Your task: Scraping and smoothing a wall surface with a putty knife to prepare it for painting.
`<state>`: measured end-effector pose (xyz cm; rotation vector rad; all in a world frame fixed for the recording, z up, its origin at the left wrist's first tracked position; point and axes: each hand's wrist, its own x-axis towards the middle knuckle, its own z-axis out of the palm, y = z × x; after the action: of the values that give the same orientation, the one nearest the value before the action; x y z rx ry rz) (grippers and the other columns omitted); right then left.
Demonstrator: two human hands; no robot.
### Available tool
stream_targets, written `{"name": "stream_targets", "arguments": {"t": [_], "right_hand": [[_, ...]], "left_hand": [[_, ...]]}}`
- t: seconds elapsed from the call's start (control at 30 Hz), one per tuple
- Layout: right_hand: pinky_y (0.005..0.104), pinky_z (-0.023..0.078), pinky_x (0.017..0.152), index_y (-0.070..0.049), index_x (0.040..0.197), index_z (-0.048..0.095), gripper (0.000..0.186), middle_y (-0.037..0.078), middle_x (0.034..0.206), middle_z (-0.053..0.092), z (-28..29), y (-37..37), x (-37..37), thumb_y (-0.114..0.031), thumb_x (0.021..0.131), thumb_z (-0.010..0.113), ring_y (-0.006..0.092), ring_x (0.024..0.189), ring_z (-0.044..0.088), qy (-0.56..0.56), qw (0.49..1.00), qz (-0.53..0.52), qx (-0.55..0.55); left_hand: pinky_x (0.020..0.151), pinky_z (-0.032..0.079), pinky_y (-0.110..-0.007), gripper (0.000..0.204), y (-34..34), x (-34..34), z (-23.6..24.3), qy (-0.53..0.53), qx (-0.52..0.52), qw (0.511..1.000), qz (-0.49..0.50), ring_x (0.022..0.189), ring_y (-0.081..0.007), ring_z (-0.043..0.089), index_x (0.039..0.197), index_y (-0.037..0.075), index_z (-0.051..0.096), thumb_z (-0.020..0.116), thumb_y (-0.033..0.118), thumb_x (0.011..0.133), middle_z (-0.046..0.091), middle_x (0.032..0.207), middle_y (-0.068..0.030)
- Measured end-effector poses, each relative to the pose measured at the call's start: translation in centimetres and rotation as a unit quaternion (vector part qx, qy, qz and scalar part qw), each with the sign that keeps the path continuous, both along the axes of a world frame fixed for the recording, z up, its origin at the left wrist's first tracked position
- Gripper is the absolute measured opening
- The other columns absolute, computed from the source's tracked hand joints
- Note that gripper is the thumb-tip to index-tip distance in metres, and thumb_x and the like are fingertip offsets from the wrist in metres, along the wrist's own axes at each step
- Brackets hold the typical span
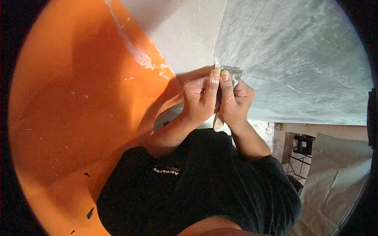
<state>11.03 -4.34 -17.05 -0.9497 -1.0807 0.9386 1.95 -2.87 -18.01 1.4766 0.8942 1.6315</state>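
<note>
Both of my hands grip one putty knife, whose handle end sticks out below my palms. Its wide metal blade points away from me, and the blade's left corner lies at the seam between a white surface and a grey one. My left hand is closed around the knife from the left, with the thumb stretched along it. From the other side my right hand is closed too, its thumb beside the left one at the blade. White smears cover both thumbs. The fingers behind the knife are mostly hidden.
A streaked grey surface spreads to the right, beside the white one. At left is a large orange surface with white splatters. Lower right, a grey sheet hangs beside a black wire rack.
</note>
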Motion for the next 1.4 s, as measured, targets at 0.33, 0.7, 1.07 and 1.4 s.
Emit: {"name": "stream_targets", "arguments": {"t": [0.33, 0.7, 1.07, 1.4], "right_hand": [[0.0193, 0.034, 0.047, -0.001, 0.074, 0.062, 0.029, -0.004, 0.062, 0.057, 0.6, 0.4, -0.6, -0.015, 0.098, 0.056, 0.0007, 0.056, 0.044, 0.011, 0.998, -0.035, 0.042], [0.0223, 0.033, 0.037, -0.003, 0.064, 0.056, 0.037, -0.001, 0.051, 0.052, -0.3, -0.8, 0.0, -0.017, 0.098, 0.055, 0.0034, 0.042, 0.044, 0.018, 0.998, -0.037, 0.044], [0.0215, 0.033, 0.044, -0.002, 0.065, 0.056, 0.038, -0.005, 0.055, 0.050, -3.6, -0.5, 2.2, -0.019, 0.098, 0.056, 0.0013, 0.053, 0.041, -0.093, 0.995, -0.040, 0.020], [0.0220, 0.034, 0.044, -0.002, 0.065, 0.058, 0.038, -0.005, 0.055, 0.051, -2.8, -0.5, 3.0, -0.020, 0.098, 0.057, 0.0011, 0.052, 0.041, -0.110, 0.993, -0.044, -0.016]], "left_hand": [[0.049, 0.040, -0.027, 0.031, 0.8, 0.0, 0.9, 0.029, 0.062, 0.997, 0.042, 0.058, -0.0048, 0.049, 0.077, -0.005, 0.061, 0.053, 0.015, 0.098, 0.057, 0.058, -0.0034], [0.051, 0.042, -0.027, 0.027, -0.4, -0.3, 0.4, 0.055, 0.056, 0.997, -0.015, 0.058, -0.0074, 0.051, 0.086, -0.003, 0.062, 0.050, 0.016, 0.099, 0.056, 0.064, -0.0017], [0.060, 0.043, -0.029, 0.026, -1.6, 2.2, -3.8, -0.018, -0.009, 0.999, -0.033, 0.070, -0.0079, 0.051, 0.089, -0.003, 0.057, 0.044, 0.016, 0.101, 0.057, 0.072, -0.0052], [0.056, 0.042, -0.033, 0.029, -1.2, 2.7, -3.9, -0.017, 0.002, 1.000, -0.019, 0.062, -0.0125, 0.053, 0.086, -0.004, 0.058, 0.043, 0.016, 0.100, 0.056, 0.066, -0.0103]]}}
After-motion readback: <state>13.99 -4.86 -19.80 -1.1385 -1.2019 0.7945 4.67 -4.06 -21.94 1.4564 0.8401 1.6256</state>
